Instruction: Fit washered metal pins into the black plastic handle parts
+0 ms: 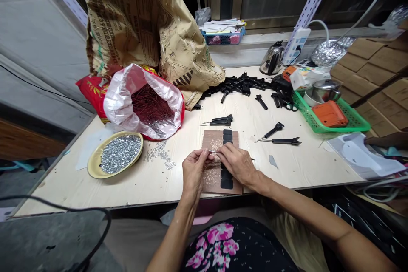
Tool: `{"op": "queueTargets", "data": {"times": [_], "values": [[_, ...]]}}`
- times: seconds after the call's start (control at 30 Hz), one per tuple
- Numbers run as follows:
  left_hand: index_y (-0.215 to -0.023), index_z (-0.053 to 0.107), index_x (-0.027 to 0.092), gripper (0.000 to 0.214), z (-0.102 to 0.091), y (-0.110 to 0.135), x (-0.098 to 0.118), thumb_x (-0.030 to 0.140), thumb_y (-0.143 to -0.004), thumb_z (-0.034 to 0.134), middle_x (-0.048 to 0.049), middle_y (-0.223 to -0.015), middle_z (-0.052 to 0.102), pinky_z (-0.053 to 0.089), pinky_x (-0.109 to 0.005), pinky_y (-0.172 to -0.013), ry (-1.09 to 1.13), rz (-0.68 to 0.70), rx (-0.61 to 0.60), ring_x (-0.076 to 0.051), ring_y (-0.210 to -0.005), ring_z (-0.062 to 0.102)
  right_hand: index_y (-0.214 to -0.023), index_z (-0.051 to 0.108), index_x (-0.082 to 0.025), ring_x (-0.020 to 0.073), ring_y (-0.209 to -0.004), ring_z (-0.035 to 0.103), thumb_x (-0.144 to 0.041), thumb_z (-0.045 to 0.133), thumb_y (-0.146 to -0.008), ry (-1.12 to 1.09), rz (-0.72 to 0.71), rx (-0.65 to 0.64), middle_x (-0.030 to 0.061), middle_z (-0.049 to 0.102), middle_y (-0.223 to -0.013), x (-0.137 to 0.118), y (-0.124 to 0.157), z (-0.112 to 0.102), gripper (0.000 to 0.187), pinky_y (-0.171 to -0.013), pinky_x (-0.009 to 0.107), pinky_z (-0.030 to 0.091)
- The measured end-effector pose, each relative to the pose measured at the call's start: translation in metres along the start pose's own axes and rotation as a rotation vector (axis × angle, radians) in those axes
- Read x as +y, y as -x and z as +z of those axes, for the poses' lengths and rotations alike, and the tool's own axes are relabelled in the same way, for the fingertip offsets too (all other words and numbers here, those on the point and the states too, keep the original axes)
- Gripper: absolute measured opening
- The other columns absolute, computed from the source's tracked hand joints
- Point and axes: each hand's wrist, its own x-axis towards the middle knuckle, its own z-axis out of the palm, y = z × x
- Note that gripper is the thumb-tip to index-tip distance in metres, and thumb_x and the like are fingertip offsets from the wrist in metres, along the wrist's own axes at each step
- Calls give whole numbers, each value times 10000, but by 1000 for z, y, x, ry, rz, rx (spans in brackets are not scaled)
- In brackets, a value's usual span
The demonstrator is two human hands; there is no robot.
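My left hand point(194, 169) is closed, thumb and fingers pinching one end of a thin metal rod point(213, 151). Around the same rod, my right hand point(237, 165) is closed too, and a pointed tip sticks out beyond it on the right. Both hands are just above a brown board point(210, 185) with pale specks and a row of black pads point(226, 182). Behind the board lie black plastic pieces point(221, 120) with a thin rod projecting left. To the right rest another black piece point(274, 129) and a forked black piece with a rod point(283, 141).
A yellow bowl point(92, 170) of small metal pieces stands left, with loose ones point(161, 153) scattered beside it. Behind are an open red-and-white bag point(119, 106) of thin dark-red rods and a large paper sack point(188, 51). Black parts point(245, 83) are heaped behind; a green basket point(357, 125) stands right.
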Motion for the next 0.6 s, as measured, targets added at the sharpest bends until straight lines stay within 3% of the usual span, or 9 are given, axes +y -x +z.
{"op": "queueTargets", "data": {"times": [0.2, 0.33, 0.5, 0.6], "values": [[-819, 643, 111, 285, -3, -1, -2, 343, -683, 737, -24, -659, 676, 495, -240, -686, -86, 41, -30, -105, -623, 622, -966, 561, -197, 128, -746, 584, -311, 351, -980, -126, 97, -29, 24, 609, -907, 2, 2, 5, 240, -598, 227, 397], [-831, 660, 106, 308, -3, -1, -5, 378, -698, 717, -30, -672, 671, 500, -242, -686, -169, 25, -50, -110, -642, 622, -979, 586, -204, 128, -756, 584, -320, 362, -976, -119, 69, -38, 28, 605, -926, 10, 4, 1, 253, -595, 226, 402], [-1178, 589, 140, 540, -3, 0, -7, 461, -747, 645, -75, -941, 680, 534, -295, -688, -265, 29, -23, -119, -685, 622, -1000, 614, -207, 116, -741, 566, -327, 389, -968, -32, 74, 6, 43, 580, -969, 49, -2, -7, 258, -579, 216, 406], [-1229, 563, 163, 532, -7, 2, -8, 473, -797, 583, -77, -976, 671, 532, -302, -689, -487, 129, 1, -129, -694, 621, -955, 618, -194, 121, -758, 551, -312, 430, -954, 62, 68, 11, 45, 568, -959, 78, -7, -4, 222, -572, 214, 387]]}}
